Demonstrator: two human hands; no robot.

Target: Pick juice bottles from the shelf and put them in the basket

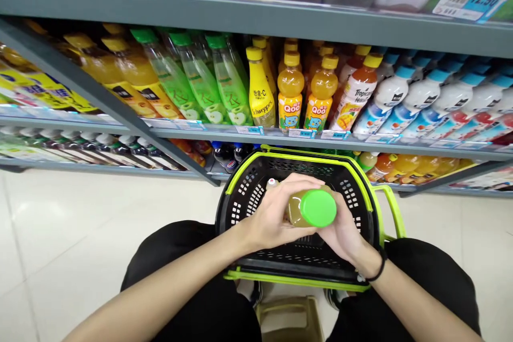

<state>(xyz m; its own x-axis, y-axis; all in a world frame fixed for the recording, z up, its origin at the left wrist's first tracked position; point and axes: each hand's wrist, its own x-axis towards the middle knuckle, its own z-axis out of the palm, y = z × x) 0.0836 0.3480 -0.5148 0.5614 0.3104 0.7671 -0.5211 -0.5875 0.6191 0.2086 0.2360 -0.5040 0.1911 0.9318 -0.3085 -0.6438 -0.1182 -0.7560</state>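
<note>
The basket [296, 269] sits before you between your left knee [172, 272] and right knee [428, 278], its handle [395, 211] to your right. Over it, the held bottle [295, 214] is between your left hand [274, 214] and right hand [340, 230], touching both. A second bottle [272, 182] is in the basket, beyond your left hand. Past the basket, the middle shelf [224, 135] carries, left to right, apple-drink bottles [196, 75], the Schweppes bottle [261, 93], Qoo bottles [290, 85] and the Tropicana bottle [356, 91]. Above that runs the upper shelf [256, 18]; on the level below, just behind the basket's far left rim, you have Pepsi bottles [224, 156].
</note>
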